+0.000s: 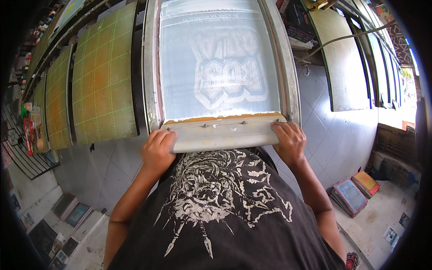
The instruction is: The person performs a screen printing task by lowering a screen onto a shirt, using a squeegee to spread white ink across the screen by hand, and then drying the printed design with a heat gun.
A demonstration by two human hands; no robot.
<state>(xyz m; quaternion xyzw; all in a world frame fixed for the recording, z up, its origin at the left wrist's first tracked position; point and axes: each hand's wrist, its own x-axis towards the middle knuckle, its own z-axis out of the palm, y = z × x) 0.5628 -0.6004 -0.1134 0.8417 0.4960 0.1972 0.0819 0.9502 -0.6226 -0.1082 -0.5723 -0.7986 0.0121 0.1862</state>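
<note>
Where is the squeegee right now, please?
In the head view, the squeegee lies across the near edge of the screen frame, gripped by the left hand and right hand at its ends.

A tiled print workshop lit by daylight from the right.

The floor is laid with pale grey-white tiles, stained in places. A row of green-gridded boards with orange smears runs away to the left, each on a dark rail. Beyond them a shelf holds small pots and jars beside a black wire rack. Windows along the right side let in bright light. Stacks of framed screens lie on the floor at lower right, more flat items at lower left.
</note>
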